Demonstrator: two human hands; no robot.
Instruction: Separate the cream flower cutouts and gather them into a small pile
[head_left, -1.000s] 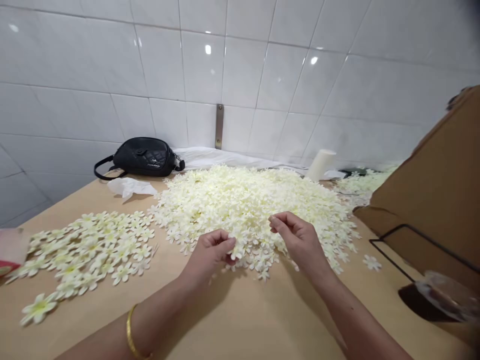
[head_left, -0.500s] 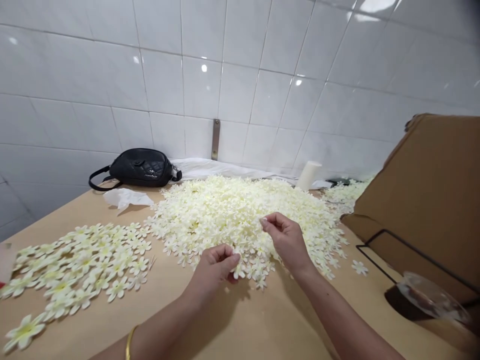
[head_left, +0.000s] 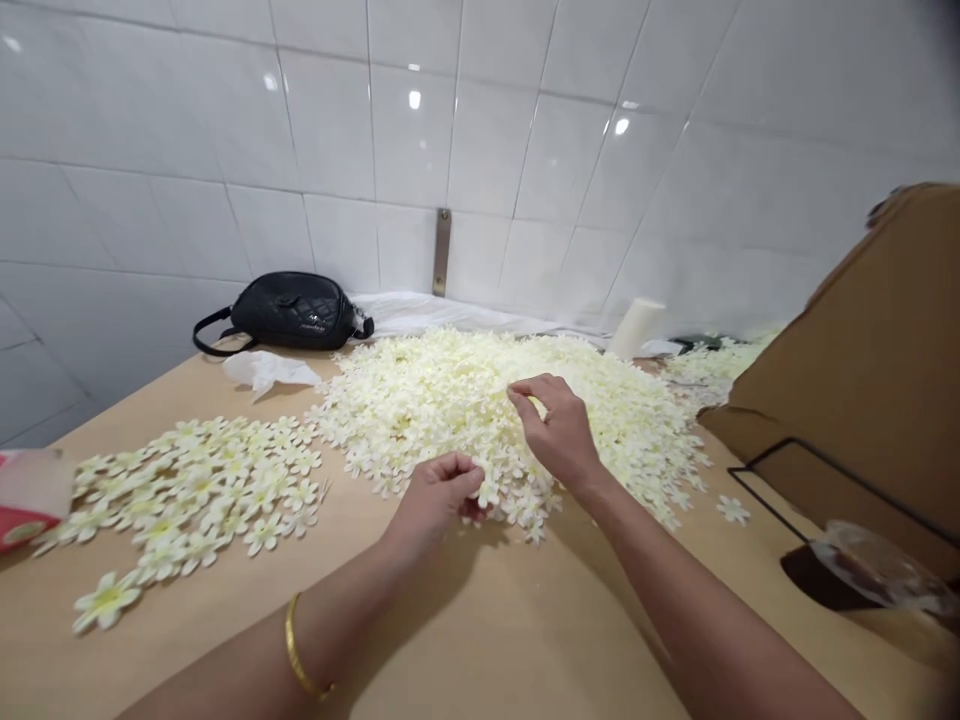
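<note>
A broad heap of pale yellow-white artificial flowers [head_left: 442, 390] covers the middle of the table. My left hand [head_left: 439, 492] is at the heap's front edge, fingers curled and thumb pressed in. A small white artificial flower [head_left: 487, 492] shows at its fingertips. Over the right part of the heap, my right hand [head_left: 555, 425] pinches thumb and fingertips together. Whatever lies between those tips is too small to make out. A gold bangle [head_left: 294, 650] circles my left wrist.
More yellow-centred flowers [head_left: 217, 490] lie spread at left, beside a red and white packet [head_left: 34, 495]. Behind are a black bag [head_left: 292, 310], crumpled tissue [head_left: 270, 371] and a white cylinder [head_left: 636, 328]. At right stand a cardboard box [head_left: 862, 330], a black wire frame [head_left: 840, 480] and a clear plastic container [head_left: 877, 565].
The view has tilted down and turned slightly left, so more of the red packet shows. My right hand has shifted a little left over the heap; my left hand stays at its front edge.
</note>
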